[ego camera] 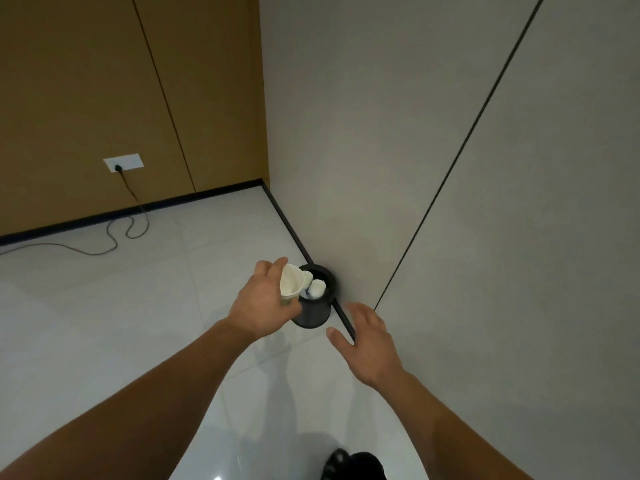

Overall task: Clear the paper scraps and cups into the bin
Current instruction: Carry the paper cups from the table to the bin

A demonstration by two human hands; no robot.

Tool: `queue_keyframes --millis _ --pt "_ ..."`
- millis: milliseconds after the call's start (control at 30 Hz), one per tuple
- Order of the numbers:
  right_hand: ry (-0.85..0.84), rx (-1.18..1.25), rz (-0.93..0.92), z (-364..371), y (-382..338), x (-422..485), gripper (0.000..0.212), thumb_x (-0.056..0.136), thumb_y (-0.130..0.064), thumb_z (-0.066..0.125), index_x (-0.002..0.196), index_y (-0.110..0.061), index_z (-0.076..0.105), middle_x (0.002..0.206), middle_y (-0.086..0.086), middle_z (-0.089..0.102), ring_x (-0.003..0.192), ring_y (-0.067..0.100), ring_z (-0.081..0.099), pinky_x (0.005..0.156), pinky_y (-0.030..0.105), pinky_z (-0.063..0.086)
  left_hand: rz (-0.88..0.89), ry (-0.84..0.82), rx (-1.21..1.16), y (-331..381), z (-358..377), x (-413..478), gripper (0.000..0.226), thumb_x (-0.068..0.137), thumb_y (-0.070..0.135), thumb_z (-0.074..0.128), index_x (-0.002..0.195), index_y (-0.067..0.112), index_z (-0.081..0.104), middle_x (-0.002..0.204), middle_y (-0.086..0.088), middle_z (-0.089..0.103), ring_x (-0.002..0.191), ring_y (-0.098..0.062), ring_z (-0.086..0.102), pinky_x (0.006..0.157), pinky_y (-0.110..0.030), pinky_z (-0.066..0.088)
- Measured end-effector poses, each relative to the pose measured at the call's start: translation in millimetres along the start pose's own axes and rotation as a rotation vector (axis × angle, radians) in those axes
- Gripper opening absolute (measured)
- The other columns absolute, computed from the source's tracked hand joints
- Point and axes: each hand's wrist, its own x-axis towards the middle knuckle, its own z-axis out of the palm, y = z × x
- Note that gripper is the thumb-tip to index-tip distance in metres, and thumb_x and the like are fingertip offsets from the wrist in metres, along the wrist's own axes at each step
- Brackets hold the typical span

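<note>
Right hand [363, 344], spread and empty; left hand [263, 303] gripping flimsy, crushable cream paper cup [291, 285] by its wall over small black cylindrical bin [313, 315].

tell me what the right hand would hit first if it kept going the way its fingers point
Probably the dark skirting strip at the foot of the grey wall, just right of the bin; the right hand is open, depth unclear.

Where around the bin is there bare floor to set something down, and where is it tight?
Bare floor lies left of the bin, out to the cable by the brown wall. Tight: the bin sits against the grey wall, with the left hand holding a paper cup over it, right hand beside.
</note>
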Motion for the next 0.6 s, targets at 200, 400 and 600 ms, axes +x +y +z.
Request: queue_keyframes --millis 200,400,600 --pt "0.023 0.026 0.012 -13.4 10.5 125.7 0.071 0.093 -0.059 0.046 0.152 -0.024 0.026 0.157 0.002 0.026 0.142 0.021 0.025 0.115 0.037 0.026 0.018 -0.029 0.005 -7.8 13.0 121.0 0.085 0.073 0.039 0.076 0.143 0.022 0.030 0.136 -0.003 0.036 0.111 -0.026 0.051 0.091 -0.037 0.050" --pt "-0.003 0.071 -0.036 -38.5 5.4 239.7 0.068 0.092 -0.057 0.050 0.149 -0.023 0.032 0.151 0.000 0.034 0.137 0.019 0.032 0.110 0.031 0.030 -0.059 -0.068 0.021 -5.5 11.7 232.5 0.085 0.072 0.037 0.075 0.143 0.025 0.029 0.138 -0.001 0.034 0.111 -0.026 0.052 0.092 -0.039 0.050" --pt "-0.073 0.049 0.015 -38.7 14.6 319.2 0.069 0.092 -0.058 0.049 0.150 -0.027 0.028 0.153 -0.002 0.032 0.138 0.018 0.031 0.110 0.032 0.031 -0.083 -0.150 0.004 -29.3 32.8 319.8 0.086 0.075 0.037 0.073 0.145 0.024 0.026 0.139 -0.002 0.032 0.112 -0.027 0.051 0.090 -0.038 0.050"
